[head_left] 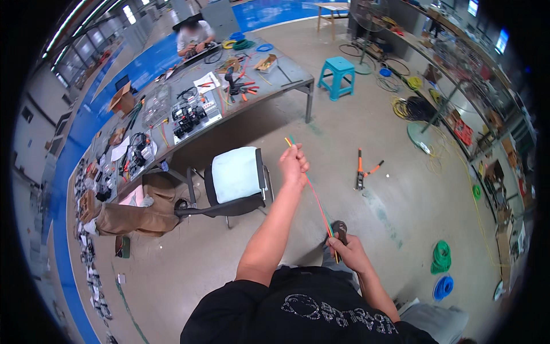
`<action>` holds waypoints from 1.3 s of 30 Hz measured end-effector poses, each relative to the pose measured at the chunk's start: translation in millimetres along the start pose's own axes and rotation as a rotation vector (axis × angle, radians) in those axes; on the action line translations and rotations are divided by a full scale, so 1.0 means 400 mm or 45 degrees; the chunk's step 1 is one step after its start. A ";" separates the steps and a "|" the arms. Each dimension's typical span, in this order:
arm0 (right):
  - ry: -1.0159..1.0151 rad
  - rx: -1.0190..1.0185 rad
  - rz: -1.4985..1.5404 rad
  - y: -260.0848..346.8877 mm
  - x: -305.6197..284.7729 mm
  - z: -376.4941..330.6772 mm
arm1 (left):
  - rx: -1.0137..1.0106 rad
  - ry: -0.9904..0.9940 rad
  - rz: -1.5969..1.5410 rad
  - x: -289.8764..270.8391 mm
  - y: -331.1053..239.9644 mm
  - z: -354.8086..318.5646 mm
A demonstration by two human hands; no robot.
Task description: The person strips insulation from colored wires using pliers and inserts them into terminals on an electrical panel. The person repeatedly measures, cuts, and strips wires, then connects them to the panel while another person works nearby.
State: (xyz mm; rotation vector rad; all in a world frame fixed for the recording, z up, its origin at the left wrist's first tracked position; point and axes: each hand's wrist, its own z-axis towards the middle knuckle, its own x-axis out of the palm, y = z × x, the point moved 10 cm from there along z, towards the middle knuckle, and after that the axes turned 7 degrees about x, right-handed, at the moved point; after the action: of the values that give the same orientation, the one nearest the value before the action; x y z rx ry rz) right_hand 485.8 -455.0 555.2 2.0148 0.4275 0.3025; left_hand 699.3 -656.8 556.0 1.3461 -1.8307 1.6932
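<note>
The left hand [294, 165], raised with fingers clenched around the upper ends of the wires [317, 200], and the right hand [349, 252], pinching them lower down, hold the bundle taut and straight above the floor [366, 143].

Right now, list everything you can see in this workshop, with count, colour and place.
wires: a few, red, yellow, green, stretched between both hands
chair: one, black, pale cushion, centre
cutter: one, orange-handled, on the floor
stool: one, teal, beside the table
table: one long, grey, cluttered with tools, upper left
wire coils: two, green and blue, floor right
seated person: one, far table end
left hand: raised, fingers closed on wires
right hand: low, gripping wires
</note>
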 end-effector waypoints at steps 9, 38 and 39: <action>0.435 -0.053 -0.206 0.247 -0.137 0.375 | 0.267 -0.241 0.032 0.035 -0.130 0.370; 0.840 0.428 -0.045 0.719 0.220 1.416 | 0.399 0.060 0.012 -0.069 -0.653 1.213; 0.833 0.441 -0.062 0.727 0.233 1.440 | 0.376 0.053 0.021 -0.082 -0.657 1.230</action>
State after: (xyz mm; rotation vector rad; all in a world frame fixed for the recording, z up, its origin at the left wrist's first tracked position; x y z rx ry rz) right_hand 843.2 -1000.2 553.2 2.2015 0.9883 0.9182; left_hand 1097.7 -1048.5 565.7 1.3950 -1.6197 2.0470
